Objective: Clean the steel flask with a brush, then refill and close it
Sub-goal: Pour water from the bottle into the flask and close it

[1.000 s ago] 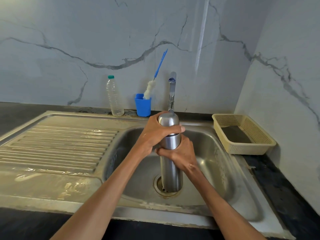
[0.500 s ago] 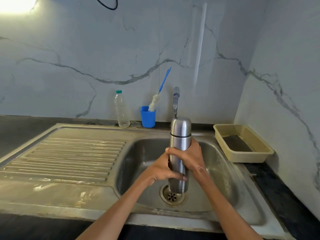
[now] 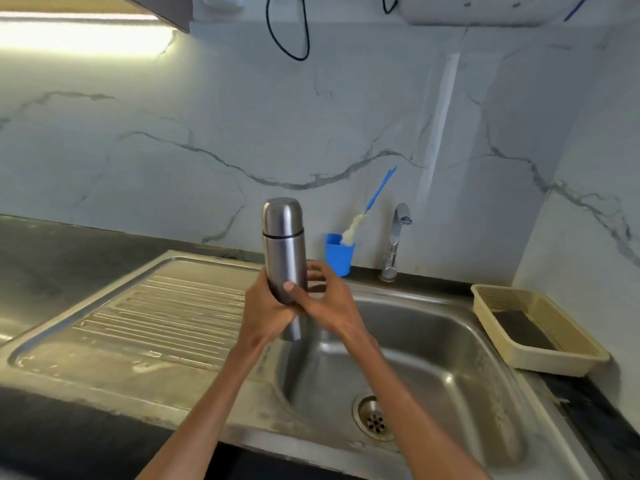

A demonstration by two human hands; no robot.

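- We hold the cylindrical brushed-steel flask (image 3: 284, 249) upright over the seam where the ribbed drainboard meets the basin of the stainless steel sink (image 3: 450, 358), its domed cap on top and its long axis close to vertical, leaning only a little.
- Our left hand (image 3: 266, 311) wraps the lower body from the left; our right hand (image 3: 327, 299) grips it from the right, thumb laid across the front. Both hands are closed around the flask, and its base is hidden behind them.
- The cap looks seated, a dark seam ringing the flask below it, so we judge the closing step done or nearly so.
- The steel and our hands may be wet; a loosening grip could let the smooth body slide down into the basin.
- If the cap is not fully tight, tipping the flask could spill the refill.
- The blue-handled bottle brush with white bristles (image 3: 363, 216) leans in a blue plastic cup (image 3: 339, 254) at the back edge of the surface, beside the chrome tap (image 3: 394, 240).
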